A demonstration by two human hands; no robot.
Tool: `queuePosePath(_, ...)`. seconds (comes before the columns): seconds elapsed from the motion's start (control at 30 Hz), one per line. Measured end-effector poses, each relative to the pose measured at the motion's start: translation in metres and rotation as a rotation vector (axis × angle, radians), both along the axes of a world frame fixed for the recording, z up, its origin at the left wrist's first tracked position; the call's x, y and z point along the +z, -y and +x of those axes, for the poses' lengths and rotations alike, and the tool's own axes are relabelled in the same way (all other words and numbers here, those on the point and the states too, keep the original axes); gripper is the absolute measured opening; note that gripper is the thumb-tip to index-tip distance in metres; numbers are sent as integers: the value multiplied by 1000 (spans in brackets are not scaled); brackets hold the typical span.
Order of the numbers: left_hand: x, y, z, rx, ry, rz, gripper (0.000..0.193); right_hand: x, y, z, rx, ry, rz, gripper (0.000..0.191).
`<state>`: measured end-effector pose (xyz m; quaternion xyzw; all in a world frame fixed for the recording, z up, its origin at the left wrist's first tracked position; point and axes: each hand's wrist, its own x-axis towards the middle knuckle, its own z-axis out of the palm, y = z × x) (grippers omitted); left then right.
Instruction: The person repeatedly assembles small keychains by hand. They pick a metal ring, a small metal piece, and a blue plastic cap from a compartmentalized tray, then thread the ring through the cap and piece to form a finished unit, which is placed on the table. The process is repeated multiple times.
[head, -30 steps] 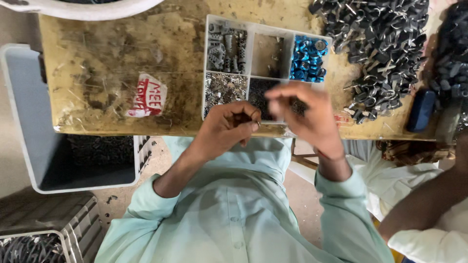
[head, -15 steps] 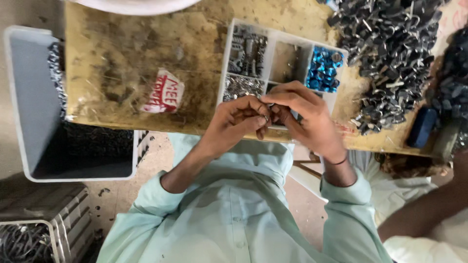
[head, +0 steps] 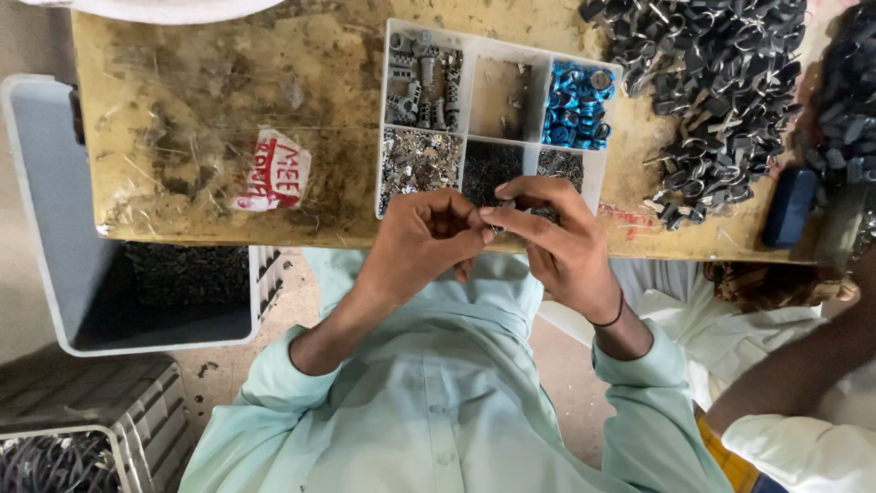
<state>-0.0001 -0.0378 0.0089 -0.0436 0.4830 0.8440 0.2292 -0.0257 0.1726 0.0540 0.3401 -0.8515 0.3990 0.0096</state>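
Metal, small and silvery, the part (head: pixel 497 219) was pinched by both hands, left hand (head: pixel 429 239) and right hand (head: pixel 557 239); they had drawn back from the white compartmented tray (head: pixel 598 173) to the scuffed wooden desk (head: pixel 228 110) edge.

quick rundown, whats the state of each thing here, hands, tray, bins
left hand: pinched on a small part, hardly visible
right hand: fingertips meeting the left's
compartment tray: open, no lid, most cells filled
blue rings: heaped in one cell
grey bin: open, dark parts inside

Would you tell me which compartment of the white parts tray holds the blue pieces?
The far-row compartment at the right end of the white parts tray: it alone holds bright blue rings, while the others hold grey or dark metal bits.
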Motion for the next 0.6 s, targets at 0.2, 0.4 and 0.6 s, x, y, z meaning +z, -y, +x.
queuePosePath(0.2,0,-3,0,18,-2,7,7,0,-7,4,-4,-15,24,55)
queuePosePath(0.4,0,-2,1,7,-14,22,5,8,-8,2,15,70,-41,59)
queuePosePath(0.6,-2,-10,7,126,-138,9,6,13,-6,11,-25,18,71,52)
